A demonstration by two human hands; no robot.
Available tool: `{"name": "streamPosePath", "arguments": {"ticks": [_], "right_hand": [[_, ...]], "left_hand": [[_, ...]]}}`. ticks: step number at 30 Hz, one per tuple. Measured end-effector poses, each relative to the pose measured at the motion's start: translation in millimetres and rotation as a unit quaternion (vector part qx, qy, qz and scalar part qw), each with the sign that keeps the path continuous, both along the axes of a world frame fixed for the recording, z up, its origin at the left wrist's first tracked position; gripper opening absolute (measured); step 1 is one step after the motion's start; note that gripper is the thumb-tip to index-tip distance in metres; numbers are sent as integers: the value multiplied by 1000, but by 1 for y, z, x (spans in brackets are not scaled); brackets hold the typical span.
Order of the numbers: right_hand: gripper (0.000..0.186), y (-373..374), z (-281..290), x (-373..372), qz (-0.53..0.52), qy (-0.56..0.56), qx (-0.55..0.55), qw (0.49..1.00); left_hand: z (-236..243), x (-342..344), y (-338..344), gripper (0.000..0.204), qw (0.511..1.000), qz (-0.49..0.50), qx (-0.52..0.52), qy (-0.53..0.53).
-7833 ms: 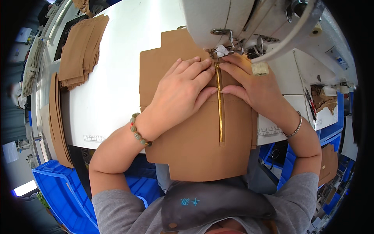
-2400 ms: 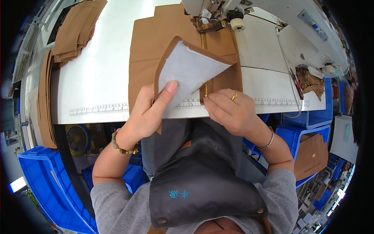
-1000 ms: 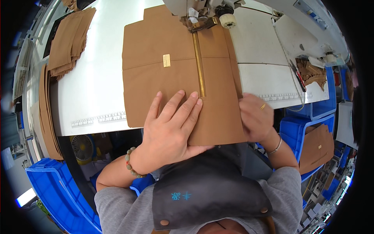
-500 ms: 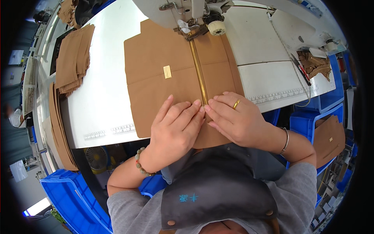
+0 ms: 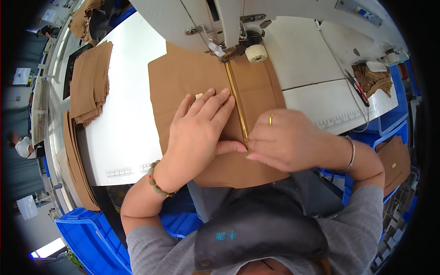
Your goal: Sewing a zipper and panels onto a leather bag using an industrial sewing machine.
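A brown fabric panel (image 5: 172,75) lies under the sewing machine head (image 5: 192,20), its near part overhanging the table edge toward my lap. Down it runs a gold-toothed zipper (image 5: 232,81), whose far end is beneath the presser foot area. My left hand (image 5: 197,123) rests palm down on the panel, left of the zipper, fingers extended and partly covering a small pale label (image 5: 199,96). Its thumb reaches toward the zipper's near end. There my right hand (image 5: 284,140), slightly blurred, is closed with fingertips pinching the zipper's end.
Stacked brown pieces (image 5: 89,85) lie on the table's left, with more hanging at its edge (image 5: 78,160). Scissors (image 5: 356,89) and brown scraps (image 5: 373,80) sit at the right. Blue bins stand at lower left (image 5: 91,238) and right, the right one holding brown pieces (image 5: 394,160).
My left hand has gone from the zipper's near end to lying flat farther up the panel. My right hand stays near that end, slightly lower and more closed. The view has shifted.
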State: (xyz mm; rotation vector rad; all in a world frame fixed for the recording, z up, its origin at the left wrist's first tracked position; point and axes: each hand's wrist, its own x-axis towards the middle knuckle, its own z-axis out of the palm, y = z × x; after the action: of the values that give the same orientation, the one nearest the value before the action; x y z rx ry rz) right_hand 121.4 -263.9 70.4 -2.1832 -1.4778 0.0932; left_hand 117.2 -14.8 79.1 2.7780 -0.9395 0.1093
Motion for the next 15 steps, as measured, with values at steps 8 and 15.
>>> {"name": "streamPosePath", "arguments": {"ticks": [8, 15], "right_hand": [[59, 16, -17, 61, -57, -205, 40, 976], [61, 8, -14, 59, -35, -191, -29, 981]], "left_hand": [[1, 0, -1, 89, 1000, 8, 16, 13], [0, 1, 0, 91, 1000, 5, -3, 8]]}}
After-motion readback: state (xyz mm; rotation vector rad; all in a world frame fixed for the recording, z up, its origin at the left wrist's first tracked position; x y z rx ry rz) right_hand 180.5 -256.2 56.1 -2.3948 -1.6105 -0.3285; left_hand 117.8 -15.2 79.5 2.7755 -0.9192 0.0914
